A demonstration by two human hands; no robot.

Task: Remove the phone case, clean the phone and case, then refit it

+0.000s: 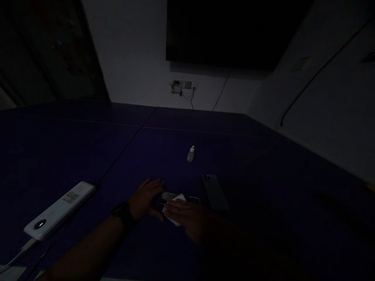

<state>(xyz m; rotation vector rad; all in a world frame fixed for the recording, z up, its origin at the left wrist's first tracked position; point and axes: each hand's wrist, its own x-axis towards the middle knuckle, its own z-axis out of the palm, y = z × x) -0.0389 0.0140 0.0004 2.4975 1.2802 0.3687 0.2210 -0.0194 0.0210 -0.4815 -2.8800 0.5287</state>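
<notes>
Nearest us, our right hand (189,219) lay over a white cloth (181,197), fingers together and flat; whether they pinched it, we could not tell. Our left hand (145,200) rested with thumb and fingers apart around the nine o'clock end of the dark smartphone (168,196). That lay beneath the cloth, its long axis running nine to three o'clock; we could not tell its top end. At its three o'clock lay a pale smartphone (216,192), camera end pointing to eleven. Farther, near twelve, we saw a dropper bottle (190,156), upright.
</notes>
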